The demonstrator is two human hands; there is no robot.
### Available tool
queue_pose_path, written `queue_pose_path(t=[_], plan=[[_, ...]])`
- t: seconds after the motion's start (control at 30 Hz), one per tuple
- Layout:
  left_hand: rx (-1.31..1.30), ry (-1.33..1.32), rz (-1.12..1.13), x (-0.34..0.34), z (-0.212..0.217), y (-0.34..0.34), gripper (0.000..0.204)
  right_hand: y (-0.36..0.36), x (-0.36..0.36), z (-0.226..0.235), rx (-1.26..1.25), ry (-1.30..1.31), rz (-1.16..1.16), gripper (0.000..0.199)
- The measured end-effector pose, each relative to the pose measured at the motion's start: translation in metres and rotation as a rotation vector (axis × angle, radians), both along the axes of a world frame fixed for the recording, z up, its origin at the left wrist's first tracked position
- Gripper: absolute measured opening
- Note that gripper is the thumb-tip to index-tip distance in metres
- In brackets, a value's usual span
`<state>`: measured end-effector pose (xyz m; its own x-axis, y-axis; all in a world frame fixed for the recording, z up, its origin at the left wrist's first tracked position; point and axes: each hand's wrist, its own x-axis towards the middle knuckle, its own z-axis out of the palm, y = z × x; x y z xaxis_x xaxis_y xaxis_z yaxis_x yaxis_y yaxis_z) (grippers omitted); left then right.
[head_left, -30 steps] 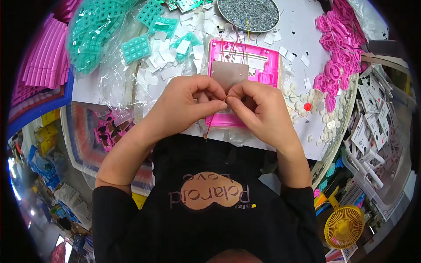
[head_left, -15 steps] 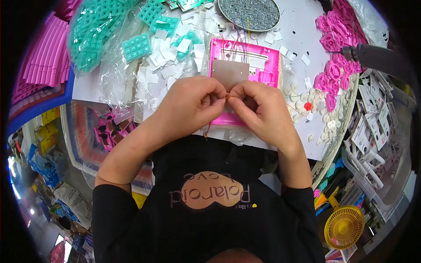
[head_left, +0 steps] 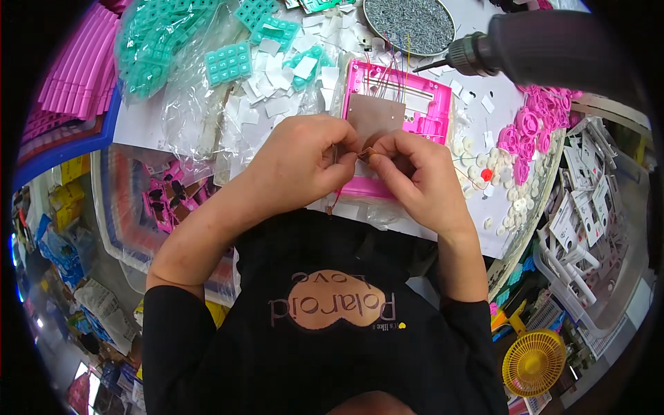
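Observation:
My left hand [head_left: 299, 166] and my right hand [head_left: 415, 176] meet over the near edge of a pink plastic frame [head_left: 429, 104] lying on the white table. Both pinch the same small part with thin wires [head_left: 364, 153] between their fingertips. A brown circuit board [head_left: 375, 116] with coloured wires sits in the frame just beyond my fingers. A dark electric screwdriver [head_left: 546, 52] hangs in from the upper right, its bit pointing at the frame's far side.
A round tray of grey screws [head_left: 408, 24] stands at the back. Teal keypads in clear bags [head_left: 166, 48] and white paper bits lie to the left, pink ridged strips [head_left: 72, 76] farther left. Pink rings [head_left: 526, 135] and white discs lie to the right. A yellow fan [head_left: 532, 363] sits low right.
The dark screwdriver has swung into view from the upper right toward the frame. My hands stay joined at the frame's near edge, fingers shifting slightly on the small part.

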<state>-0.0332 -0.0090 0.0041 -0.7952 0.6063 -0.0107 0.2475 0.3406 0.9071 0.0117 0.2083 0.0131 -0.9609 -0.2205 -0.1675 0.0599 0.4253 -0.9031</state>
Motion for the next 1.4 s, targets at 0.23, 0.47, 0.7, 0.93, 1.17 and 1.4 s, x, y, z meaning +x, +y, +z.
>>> queue_pose_path(t=[0.23, 0.47, 0.7, 0.93, 1.17, 1.4], plan=[[0.190, -0.462, 0.104, 0.006, -0.003, 0.005, 0.010, -0.012, 0.006, 0.008, 0.189, 0.336, -0.178, 0.013], [0.193, -0.551, 0.088, 0.016, 0.007, 0.014, 0.009, -0.006, 0.019, 0.002, -0.013, 0.322, -0.155, 0.017], [0.232, -0.677, 0.138, 0.005, 0.000, 0.017, 0.011, -0.005, 0.019, -0.011, -0.015, 0.556, -0.101, 0.016], [-0.032, -0.512, -0.240, -0.037, 0.016, 0.012, 0.013, 0.003, 0.013, -0.019, 0.195, 0.752, 0.096, 0.017], [-0.067, 0.261, -0.261, -0.015, 0.003, 0.012, 0.015, 0.002, 0.015, -0.023, 0.327, 0.723, 0.155, 0.016], [-0.051, 0.292, -0.214, -0.004, -0.002, 0.009, 0.015, -0.001, 0.014, -0.023, 0.393, 0.693, 0.231, 0.016]])
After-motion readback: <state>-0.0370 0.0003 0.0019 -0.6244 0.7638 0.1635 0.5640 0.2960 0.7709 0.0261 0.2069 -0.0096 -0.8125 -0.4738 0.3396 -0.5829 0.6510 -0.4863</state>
